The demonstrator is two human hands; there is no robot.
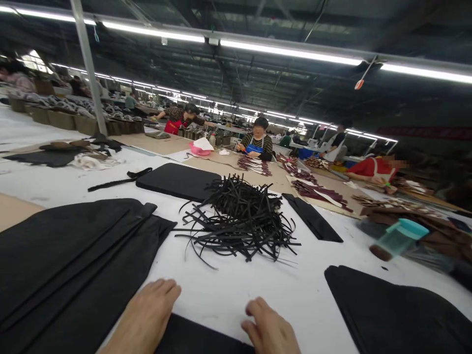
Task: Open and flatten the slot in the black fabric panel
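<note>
Plain black marks the strips (243, 216), the large fabric piece (70, 265) at left and the panel (202, 339) at the near edge, all against a white tabletop (221, 290). A jar (399, 238) shows a turquoise lid (413, 227) and dark brown contents (379, 252). Beyond, maroon strips (320, 191) and a pink bowl (199, 149) add colour, along with one co-worker's bright blue apron (254, 149) over a striped top (267, 145) and another's red apron (173, 128).

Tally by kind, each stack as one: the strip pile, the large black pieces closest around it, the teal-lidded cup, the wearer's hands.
Strip pile: 1
Large black pieces: 5
Cup: 1
Left hand and right hand: 2
Total: 9
</note>
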